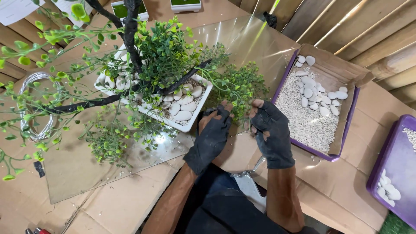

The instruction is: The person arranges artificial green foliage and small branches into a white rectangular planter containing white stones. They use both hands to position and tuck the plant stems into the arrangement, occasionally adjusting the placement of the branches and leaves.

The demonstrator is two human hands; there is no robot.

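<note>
Black fingerless gloves on both hands here. Left hand [212, 134] and right hand [271, 132] sit close together, fingers curled in, pinching a leafy green sprig [238, 89] just right of the white rectangular pot [203, 99] with the artificial bonsai tree [130, 43] and white pebbles. Purple tray [349, 125] of gravel sits to the right.

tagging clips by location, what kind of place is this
Probably a small craft workshop where artificial bonsai trees are made. A faux tree stands in a white pot topped with white stones, a purple tray holds gravel and pebbles, and a wire coil lies on the cardboard-covered table.
</note>
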